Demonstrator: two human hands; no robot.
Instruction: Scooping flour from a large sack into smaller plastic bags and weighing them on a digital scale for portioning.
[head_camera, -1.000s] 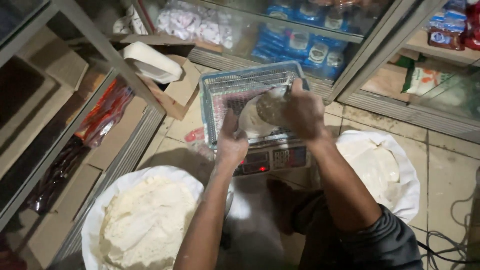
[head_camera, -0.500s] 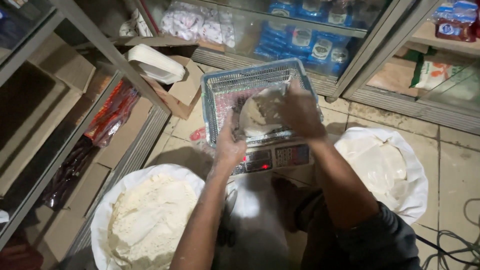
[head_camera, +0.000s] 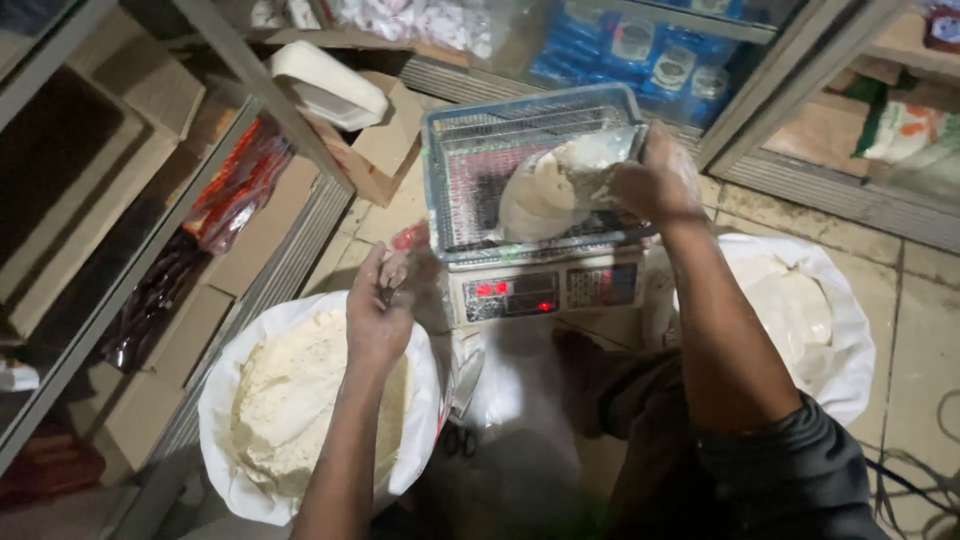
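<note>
- Crouching over a digital scale (head_camera: 545, 290) on the tiled floor, a person works with two bare hands, seen from above.
- Right hand (head_camera: 660, 185) grasps the open top of a clear plastic bag (head_camera: 560, 185) part-filled with white flour; the bag rests in the blue wire basket (head_camera: 440, 150) sitting on the scale.
- Left hand (head_camera: 380, 310) has come away from the scale since a moment ago, when it lay on the bag beside the right one. It now hangs over the big white sack of flour (head_camera: 290, 400) at the person's left, fingers loosely curled; whether they pinch a little flour cannot be told.
- That shift suggests the bag's weight is being adjusted, flour passing between sack and bag.
- A second open white sack (head_camera: 800, 310) stands to the right of the scale, behind the right forearm.
- Cardboard boxes (head_camera: 390, 140) and a red packet (head_camera: 235, 185) lie near metal shelving on the left; glass-fronted cabinets stand behind.
</note>
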